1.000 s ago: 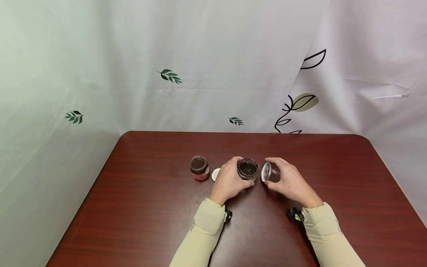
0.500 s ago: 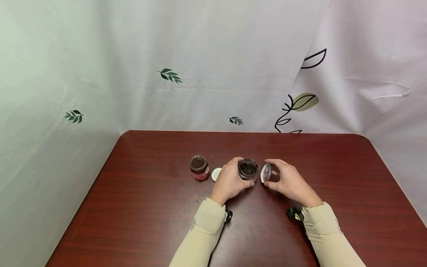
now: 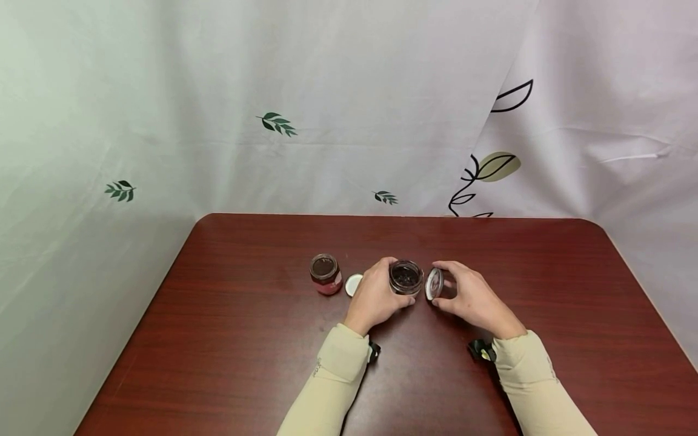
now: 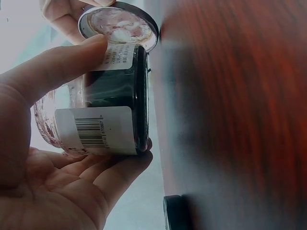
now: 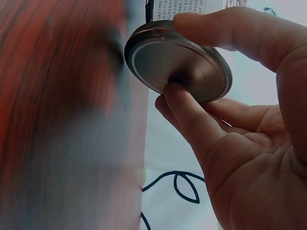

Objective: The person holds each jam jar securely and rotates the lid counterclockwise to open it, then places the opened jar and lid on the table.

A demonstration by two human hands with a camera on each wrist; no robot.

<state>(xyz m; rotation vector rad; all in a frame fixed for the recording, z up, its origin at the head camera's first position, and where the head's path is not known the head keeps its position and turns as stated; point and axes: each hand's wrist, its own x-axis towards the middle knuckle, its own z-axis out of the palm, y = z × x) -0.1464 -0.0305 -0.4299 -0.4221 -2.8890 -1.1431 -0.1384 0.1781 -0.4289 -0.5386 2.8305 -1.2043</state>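
Note:
My left hand (image 3: 373, 297) grips an open glass jar (image 3: 406, 275) round its side, the fingers on one side and the thumb on the other. Dark contents show through its mouth. A white label (image 4: 93, 130) with a barcode is on its wall in the left wrist view. Just right of the jar, my right hand (image 3: 474, 297) pinches a round metal lid (image 3: 434, 284) by its edge. The lid is tilted up on its side, its smeared pale inside facing the jar. One fingertip presses on the lid's outer face (image 5: 158, 60) in the right wrist view.
A second open jar (image 3: 326, 275) with dark contents and a pinkish-red label stands left of my left hand. Between them a white lid (image 3: 353, 284) lies on the brown table (image 3: 245, 339), partly covered by the hand. A leaf-patterned white curtain (image 3: 338, 163) hangs behind the table.
The lid in my right hand has shifted very slightly toward me. My left hand and the jar in it stay almost where they were.

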